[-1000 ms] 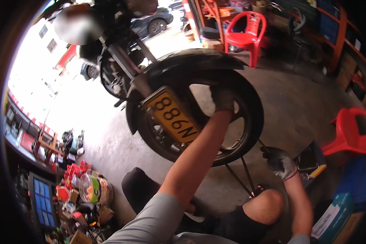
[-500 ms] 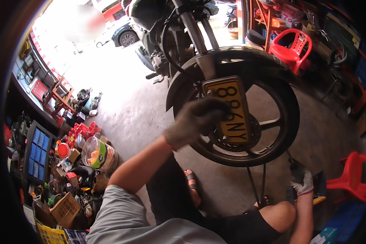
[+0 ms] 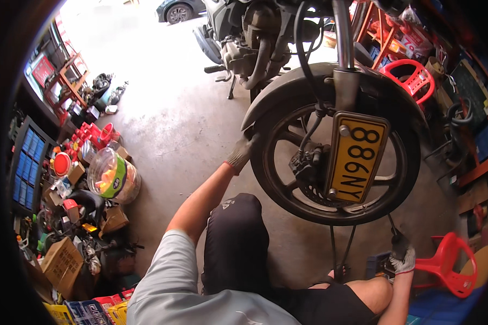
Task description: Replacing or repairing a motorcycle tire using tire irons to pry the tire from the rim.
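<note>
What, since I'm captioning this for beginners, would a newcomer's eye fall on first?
Probably the big front wheel, right of centre, with a yellow plate before it. Next, the gloved left hand at the wheel's left edge and gloved right hand below it, holding a thin dark rod. A bright red chair stands out at lower right.

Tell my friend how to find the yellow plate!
Find the motorcycle, then its big front wheel. Just below the silver fork leg, a tilted rectangular plate covers part of that wheel. Its bright yellow face sets it apart from the dark wheel and silver leg.
</note>
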{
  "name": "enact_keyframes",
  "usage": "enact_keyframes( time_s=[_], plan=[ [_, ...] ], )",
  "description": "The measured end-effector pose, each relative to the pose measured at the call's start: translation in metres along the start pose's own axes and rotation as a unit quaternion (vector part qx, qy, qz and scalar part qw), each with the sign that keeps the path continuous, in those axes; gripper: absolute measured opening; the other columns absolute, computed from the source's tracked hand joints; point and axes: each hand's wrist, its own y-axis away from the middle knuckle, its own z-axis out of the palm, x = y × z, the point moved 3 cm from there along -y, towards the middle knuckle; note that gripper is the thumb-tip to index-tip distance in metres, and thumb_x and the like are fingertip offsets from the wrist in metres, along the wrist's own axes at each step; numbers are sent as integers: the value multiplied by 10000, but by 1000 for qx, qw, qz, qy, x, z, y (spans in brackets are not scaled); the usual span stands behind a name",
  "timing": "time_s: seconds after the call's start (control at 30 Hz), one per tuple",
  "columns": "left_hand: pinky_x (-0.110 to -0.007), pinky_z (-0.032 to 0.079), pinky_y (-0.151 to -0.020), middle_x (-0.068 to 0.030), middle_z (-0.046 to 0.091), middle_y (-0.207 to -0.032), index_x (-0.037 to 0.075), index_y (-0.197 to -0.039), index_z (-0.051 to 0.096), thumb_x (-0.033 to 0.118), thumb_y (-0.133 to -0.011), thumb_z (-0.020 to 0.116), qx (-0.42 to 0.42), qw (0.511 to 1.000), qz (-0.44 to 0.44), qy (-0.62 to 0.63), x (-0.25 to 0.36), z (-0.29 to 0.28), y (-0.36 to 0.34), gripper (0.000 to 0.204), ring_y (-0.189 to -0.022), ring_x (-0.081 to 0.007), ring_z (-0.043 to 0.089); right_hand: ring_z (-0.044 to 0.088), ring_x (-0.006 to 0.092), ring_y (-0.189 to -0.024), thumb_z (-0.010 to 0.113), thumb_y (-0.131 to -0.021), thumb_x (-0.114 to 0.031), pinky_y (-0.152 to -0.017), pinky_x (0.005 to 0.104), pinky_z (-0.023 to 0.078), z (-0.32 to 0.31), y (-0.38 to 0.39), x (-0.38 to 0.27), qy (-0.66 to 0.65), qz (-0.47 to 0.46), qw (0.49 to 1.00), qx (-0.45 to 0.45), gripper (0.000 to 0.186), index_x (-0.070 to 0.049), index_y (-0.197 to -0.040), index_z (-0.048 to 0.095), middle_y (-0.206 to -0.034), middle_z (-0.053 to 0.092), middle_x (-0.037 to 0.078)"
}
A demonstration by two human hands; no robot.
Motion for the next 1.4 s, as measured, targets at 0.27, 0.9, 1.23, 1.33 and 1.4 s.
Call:
enact_keyframes(
  time_s=[0.27,0.9,1.23,1.33,1.4],
  plan=[
    [-332,445,-943,-151,578,-1194,-17,-1228,531,260,-885,575,-26,989,92,115,3,10,-24,443,-1112,-202,526,461,56,-458,525,-830,-104,-371,186,379,7,8,-9,16,31,994,-107,529,47,-1321,399,-869,615,112],
    [-334,380,-989,-124,535,-1269,7,-1346,411,281,-935,508,-16,986,-89,137,-81,30,55,503,-1136,-193,495,449,102,-443,546,-859,-89,-370,230,381,33,16,5,53,19,998,-13,327,-18,-1177,527,-660,543,45],
    [-274,404,-748,-21,572,-1040,23,-1270,488,236,-892,517,68,978,-93,176,-124,56,48,434,-865,-116,481,577,183,-665,557,-828,-73,-585,302,505,43,29,9,74,22,996,-35,236,-29,-1060,570,-808,596,70],
    [-311,384,-969,-89,549,-1220,-5,-1304,446,150,-860,518,33,975,-135,173,-130,43,48,476,-1114,-169,496,570,175,-598,566,-810,-66,-499,282,489,37,22,8,152,-9,988,-21,221,-37,-1028,572,-778,590,75],
    [-318,347,-1011,-106,522,-1259,-7,-1321,426,177,-874,505,25,982,-37,186,-70,30,43,489,-1158,-190,472,563,168,-561,570,-809,-69,-444,264,465,49,27,5,129,1,992,4,207,-38,-1014,572,-758,586,79]
  ],
)
